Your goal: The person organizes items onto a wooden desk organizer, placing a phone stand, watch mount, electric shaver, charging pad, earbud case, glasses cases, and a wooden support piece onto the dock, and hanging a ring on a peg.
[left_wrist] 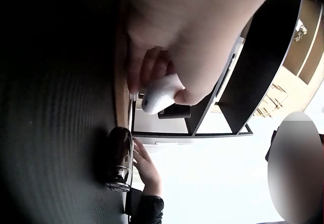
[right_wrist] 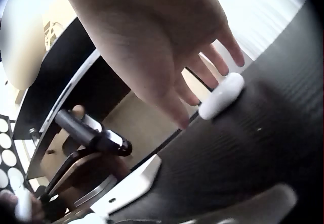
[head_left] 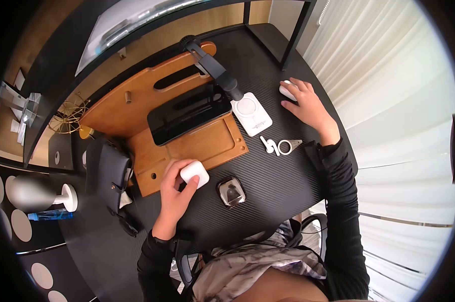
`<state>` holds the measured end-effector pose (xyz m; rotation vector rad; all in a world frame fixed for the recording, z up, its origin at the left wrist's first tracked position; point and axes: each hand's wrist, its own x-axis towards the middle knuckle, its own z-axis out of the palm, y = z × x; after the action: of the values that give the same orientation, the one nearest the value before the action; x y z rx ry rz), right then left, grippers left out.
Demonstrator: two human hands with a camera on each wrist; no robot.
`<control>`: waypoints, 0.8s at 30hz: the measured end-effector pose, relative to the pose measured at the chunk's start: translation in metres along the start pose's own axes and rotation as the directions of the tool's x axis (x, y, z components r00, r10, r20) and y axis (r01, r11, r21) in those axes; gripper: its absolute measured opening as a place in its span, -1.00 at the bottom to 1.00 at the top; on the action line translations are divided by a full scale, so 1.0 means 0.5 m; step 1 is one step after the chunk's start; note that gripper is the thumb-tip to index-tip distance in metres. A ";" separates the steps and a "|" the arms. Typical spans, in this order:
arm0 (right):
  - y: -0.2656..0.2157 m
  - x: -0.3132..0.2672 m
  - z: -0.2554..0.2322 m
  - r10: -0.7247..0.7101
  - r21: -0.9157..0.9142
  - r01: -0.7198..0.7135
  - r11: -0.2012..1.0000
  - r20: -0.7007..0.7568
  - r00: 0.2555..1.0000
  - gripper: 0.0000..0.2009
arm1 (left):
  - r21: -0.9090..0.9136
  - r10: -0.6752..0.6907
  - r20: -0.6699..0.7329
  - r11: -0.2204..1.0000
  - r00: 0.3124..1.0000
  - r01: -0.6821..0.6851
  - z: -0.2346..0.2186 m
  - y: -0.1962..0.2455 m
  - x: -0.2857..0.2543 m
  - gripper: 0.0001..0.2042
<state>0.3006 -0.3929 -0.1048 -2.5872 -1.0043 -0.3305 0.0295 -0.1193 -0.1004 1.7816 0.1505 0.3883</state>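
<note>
My left hand (head_left: pixel 176 189) holds a white rounded-square case (head_left: pixel 195 174) between thumb and fingers, over the front edge of the wooden desk organizer (head_left: pixel 215 155). The left wrist view shows a small dark spot on one end of the case. My right hand (head_left: pixel 310 106) reaches over a small white pebble-shaped object (right_wrist: pixel 221 96) on the black desk. Its fingers are extended and spread, with the fingertips right at that object. A pair of white earbuds (head_left: pixel 269 145) lies nearby, next to a white ring (head_left: pixel 284 147) with a grey tab.
A black-screened device (head_left: pixel 187 116) leans on the organizer, below a black clamp arm (head_left: pixel 220 75). The white power bank (head_left: pixel 257 121) lies beside it. Near my left hand are a dark transparent case (head_left: pixel 231 192), a black bag (head_left: pixel 114 168) and sunglasses (head_left: pixel 128 225). White curtains (head_left: pixel 388 151) hang at right.
</note>
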 end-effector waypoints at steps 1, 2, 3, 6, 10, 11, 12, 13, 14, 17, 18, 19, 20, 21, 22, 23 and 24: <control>-0.012 0.001 -0.014 0.036 0.082 -0.039 0.996 0.040 0.999 -0.52 | 0.004 0.001 -0.003 1.000 1.000 -0.001 -0.002 -0.007 -0.001 -0.73; -0.022 0.008 -0.025 0.032 0.084 -0.035 0.996 0.041 0.999 -0.52 | -0.130 -0.094 0.007 0.987 0.996 0.094 -0.005 -0.014 -0.005 -0.74; -0.034 0.015 -0.034 0.116 0.096 -0.127 0.987 0.112 0.987 -0.54 | -0.260 -0.188 0.031 0.947 0.982 0.189 -0.007 -0.018 -0.007 -0.74; -0.046 0.009 -0.048 0.147 0.217 -0.188 0.958 0.192 0.970 -0.58 | -0.522 -0.369 0.191 0.747 0.910 0.412 -0.008 0.006 -0.003 -0.74; -0.110 -0.005 -0.101 -0.250 0.664 0.043 0.746 0.219 0.943 -0.60 | -0.552 -0.300 0.239 0.741 0.924 0.383 -0.005 0.011 0.000 -0.73; -0.131 -0.012 -0.101 -0.352 0.718 0.087 0.691 0.228 0.908 -0.59 | -0.541 -0.300 0.231 0.751 0.926 0.378 0.000 0.018 0.002 -0.73; -0.152 -0.021 -0.097 -0.449 0.768 0.124 0.628 0.228 0.864 -0.58 | -0.529 -0.299 0.225 0.762 0.927 0.374 0.002 0.020 0.003 -0.72; -0.171 -0.033 -0.085 -0.508 0.769 0.139 0.624 0.264 0.820 -0.57 | -0.529 -0.305 0.225 0.760 0.926 0.379 0.001 0.017 0.002 -0.72; -0.193 -0.046 -0.074 -0.540 0.736 0.183 0.651 0.281 0.793 -0.57 | -0.549 -0.284 0.274 0.738 0.919 0.392 -0.003 0.011 0.001 -0.72; -0.224 -0.058 -0.044 -0.588 0.735 0.272 0.621 0.207 0.782 -0.61 | -0.579 -0.230 0.361 0.704 0.904 0.411 -0.007 0.007 0.001 -0.72; -0.221 -0.056 -0.051 -0.587 0.734 0.271 0.623 0.209 0.782 -0.61 | -0.588 -0.199 0.395 0.696 0.897 0.413 -0.007 0.006 0.001 -0.72; -0.214 -0.051 -0.064 -0.521 0.723 0.234 0.650 0.200 0.830 -0.63 | -0.589 -0.198 0.395 0.695 0.897 0.413 -0.006 0.007 -0.001 -0.72; -0.205 -0.046 -0.074 -0.453 0.711 0.196 0.675 0.189 0.871 -0.64 | -0.557 -0.208 0.392 0.721 0.896 0.411 -0.006 0.008 -0.005 -0.73; -0.192 -0.044 -0.081 -0.382 0.598 0.220 0.770 0.157 0.911 -0.71 | -0.526 -0.218 0.388 0.745 0.896 0.409 -0.006 0.010 -0.007 -0.74; -0.181 -0.047 -0.083 -0.249 0.539 0.101 0.836 0.208 0.946 -0.74 | -0.529 -0.218 0.386 0.744 0.896 0.408 -0.006 0.014 -0.009 -0.74; -0.173 -0.048 -0.085 -0.192 0.488 0.047 0.872 0.252 0.949 -0.74 | -0.504 -0.288 0.373 0.735 0.882 0.453 -0.007 0.020 -0.010 -0.73; -0.168 -0.048 -0.085 -0.132 0.434 -0.008 0.901 0.292 0.947 -0.74 | -0.479 -0.358 0.357 0.722 0.863 0.498 -0.008 0.024 -0.011 -0.73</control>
<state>0.2218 -0.3664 -0.0547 -2.2387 -1.1194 0.2789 0.0220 -0.1203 -0.0889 1.1395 0.2478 -0.1299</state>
